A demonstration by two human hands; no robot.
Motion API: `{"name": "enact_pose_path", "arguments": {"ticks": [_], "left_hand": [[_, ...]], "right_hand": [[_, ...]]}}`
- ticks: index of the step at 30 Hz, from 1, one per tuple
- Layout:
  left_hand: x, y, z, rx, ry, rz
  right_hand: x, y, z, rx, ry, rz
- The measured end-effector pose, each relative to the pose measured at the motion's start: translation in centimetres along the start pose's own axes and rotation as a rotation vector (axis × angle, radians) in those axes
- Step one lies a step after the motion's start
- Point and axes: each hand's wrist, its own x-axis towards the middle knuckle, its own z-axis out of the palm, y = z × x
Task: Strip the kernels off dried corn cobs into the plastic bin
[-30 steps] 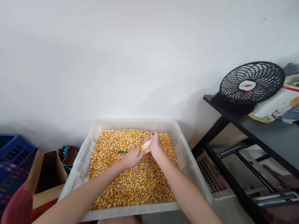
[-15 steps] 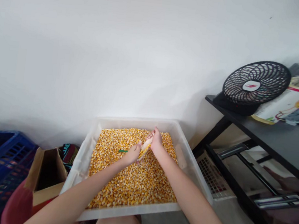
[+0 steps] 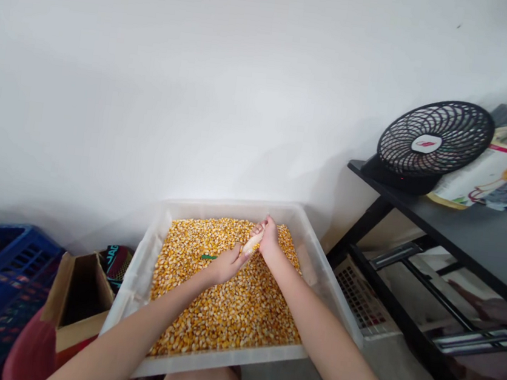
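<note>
Between my hands is a corn cob point(image 3: 253, 242), its upper side pale and stripped, with some yellow kernels showing on its lower right. My left hand point(image 3: 228, 263) is closed around the near end. Around the far end, my right hand point(image 3: 268, 235) is closed, with its fingers curled over the cob. Both hands are above loose corn kernels point(image 3: 217, 308) that cover the bottom of a translucent plastic bin point(image 3: 224, 362). A small green strip point(image 3: 208, 257) lies on the kernels just left of my left hand.
A black fan point(image 3: 428, 143) and a printed bag point(image 3: 474, 178) stand on a dark rack point(image 3: 495, 236) at right. To the left are an open cardboard box point(image 3: 85, 305), a pink tub point(image 3: 31, 348) and a blue crate point(image 3: 21, 261). A white wall point(image 3: 201, 86) rises behind the bin.
My left hand has shifted slightly right along the cob, and the right hand a little to the right. The cob has turned, showing more of its bare side and fewer kernels.
</note>
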Motion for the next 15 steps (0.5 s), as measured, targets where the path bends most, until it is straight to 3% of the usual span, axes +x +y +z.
{"name": "enact_pose_path", "arguments": {"ticks": [9,15], "left_hand": [[0.2,-0.5,1.3,-0.11,0.024,-0.027],[0.1,-0.6,1.9,-0.132,0.078,-0.105]], "right_hand": [[0.3,0.0,-0.1,0.012,-0.002,-0.005],[0.3,0.2,-0.1,-0.015,0.056,-0.083]]}}
